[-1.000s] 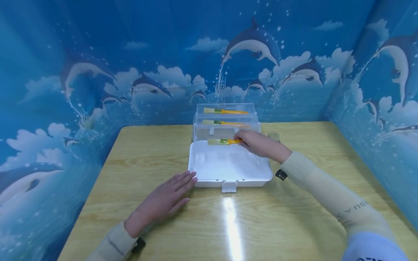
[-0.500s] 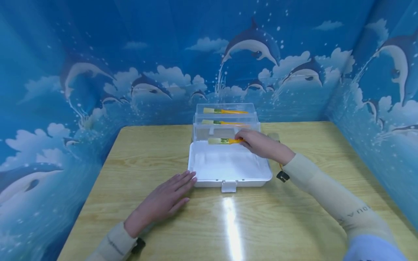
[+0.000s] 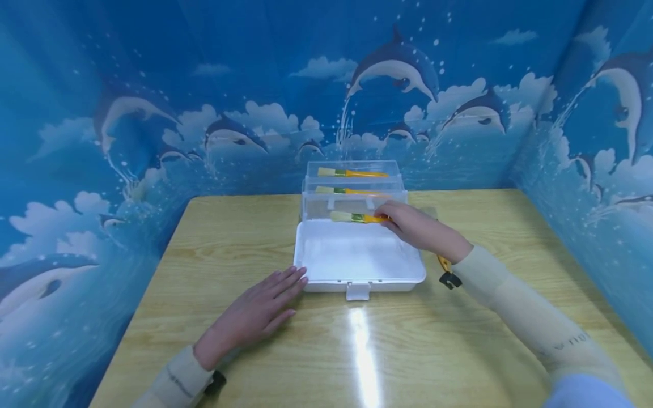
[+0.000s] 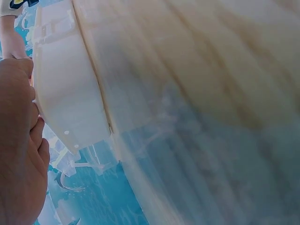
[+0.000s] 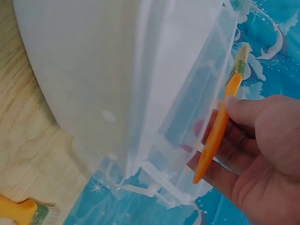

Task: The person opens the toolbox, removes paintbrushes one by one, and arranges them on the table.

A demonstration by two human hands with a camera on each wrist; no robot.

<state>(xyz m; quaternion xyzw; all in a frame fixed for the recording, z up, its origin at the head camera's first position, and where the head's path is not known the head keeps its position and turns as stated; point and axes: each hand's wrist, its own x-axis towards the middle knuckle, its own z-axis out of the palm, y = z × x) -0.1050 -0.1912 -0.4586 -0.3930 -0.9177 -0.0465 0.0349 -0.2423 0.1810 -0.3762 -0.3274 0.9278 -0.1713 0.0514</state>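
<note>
My right hand point(image 3: 415, 226) pinches a flat paintbrush point(image 3: 349, 217) by its orange handle, above the back of an open white plastic box point(image 3: 359, 255). In the right wrist view, the thumb and fingers of this hand point(image 5: 253, 140) grip the brush point(image 5: 220, 117), its pale bristles pointing up. My left hand point(image 3: 257, 306) lies with straight fingers, their tips touching the box's front left corner. Behind the white base, clear raised trays point(image 3: 390, 184) hold two similar brushes, an upper one point(image 3: 352, 173) and a lower one point(image 3: 347, 191).
Another paintbrush point(image 3: 444, 263) with an orange handle lies on the wooden table point(image 3: 229, 243) right of the box, partly hidden by my right arm. The box's latch point(image 3: 358, 292) hangs at its front. Dolphin-printed blue cloth point(image 3: 255, 85) surrounds the table's back and sides.
My right hand has shifted slightly right and up in the head view, carrying the paintbrush. More of the handle of the brush on the table shows. My left hand has stayed in place.
</note>
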